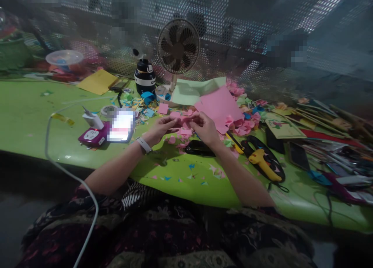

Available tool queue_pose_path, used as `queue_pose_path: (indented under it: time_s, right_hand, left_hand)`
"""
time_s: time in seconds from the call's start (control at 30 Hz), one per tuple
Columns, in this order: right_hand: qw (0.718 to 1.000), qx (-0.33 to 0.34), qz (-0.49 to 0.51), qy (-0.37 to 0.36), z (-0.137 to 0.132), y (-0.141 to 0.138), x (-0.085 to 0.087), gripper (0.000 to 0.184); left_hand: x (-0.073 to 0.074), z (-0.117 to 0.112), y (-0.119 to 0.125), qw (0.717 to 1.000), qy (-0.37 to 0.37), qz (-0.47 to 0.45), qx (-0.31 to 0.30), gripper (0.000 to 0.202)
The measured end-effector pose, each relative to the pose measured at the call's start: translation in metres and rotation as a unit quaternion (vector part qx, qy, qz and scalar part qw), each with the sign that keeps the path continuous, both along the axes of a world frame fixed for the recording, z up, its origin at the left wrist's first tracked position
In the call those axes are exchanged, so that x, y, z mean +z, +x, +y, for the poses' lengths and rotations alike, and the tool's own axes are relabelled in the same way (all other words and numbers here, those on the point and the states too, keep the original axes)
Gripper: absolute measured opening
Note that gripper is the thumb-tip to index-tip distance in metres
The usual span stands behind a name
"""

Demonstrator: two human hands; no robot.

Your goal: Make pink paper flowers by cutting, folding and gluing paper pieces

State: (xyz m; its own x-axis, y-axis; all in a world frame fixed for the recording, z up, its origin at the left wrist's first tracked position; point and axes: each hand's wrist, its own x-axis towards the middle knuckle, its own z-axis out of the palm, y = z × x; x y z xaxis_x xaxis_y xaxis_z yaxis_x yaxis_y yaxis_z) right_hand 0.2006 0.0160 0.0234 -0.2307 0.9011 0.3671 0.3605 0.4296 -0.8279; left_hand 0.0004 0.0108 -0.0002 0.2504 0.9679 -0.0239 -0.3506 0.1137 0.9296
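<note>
My left hand (162, 127) and my right hand (204, 127) meet above the green table (26, 116), fingertips pinched together on a small pink paper piece (184, 118). A white watch band circles my left wrist. Under my hands lie several pink paper bits (184, 132). A black stapler-like tool (199, 148) rests just below my right hand. A large pink paper sheet (218, 104) lies behind my right hand.
A yellow glue gun (264, 163) and scissors lie at the right. A small fan (178, 47), a black bottle (145, 77), a light green sheet (195, 90), a phone (121, 126) and a purple charger (91, 135) with a white cable (52, 159) are nearby. Paper clutter fills the right.
</note>
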Motion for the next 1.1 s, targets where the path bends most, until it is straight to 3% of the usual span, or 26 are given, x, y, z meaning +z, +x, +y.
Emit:
queue_pose_path:
  time_s: [0.23, 0.4, 0.6, 0.87, 1.1]
  right_hand:
    - [0.998, -0.030, -0.027, 0.050, 0.000, 0.000, 0.002, 0.027]
    - [0.993, -0.065, -0.001, 0.096, -0.007, 0.004, 0.018, 0.022]
    - [0.995, 0.018, -0.078, 0.053, -0.013, 0.002, 0.021, 0.019]
    - [0.994, -0.009, -0.105, 0.021, -0.011, -0.001, 0.014, 0.017]
    - [0.993, -0.006, -0.116, 0.025, -0.014, -0.002, 0.011, 0.027]
  left_hand:
    - [-0.001, -0.001, 0.003, 0.999, -0.013, -0.034, -0.035, 0.030]
    - [-0.003, -0.001, 0.003, 1.000, 0.002, -0.013, -0.001, 0.031]
    - [-0.001, -0.004, 0.005, 0.999, 0.029, -0.018, -0.017, 0.025]
    - [0.000, -0.007, 0.009, 0.998, 0.039, -0.035, -0.032, 0.032]
    - [0.002, -0.011, 0.008, 0.999, 0.036, -0.026, -0.016, 0.044]
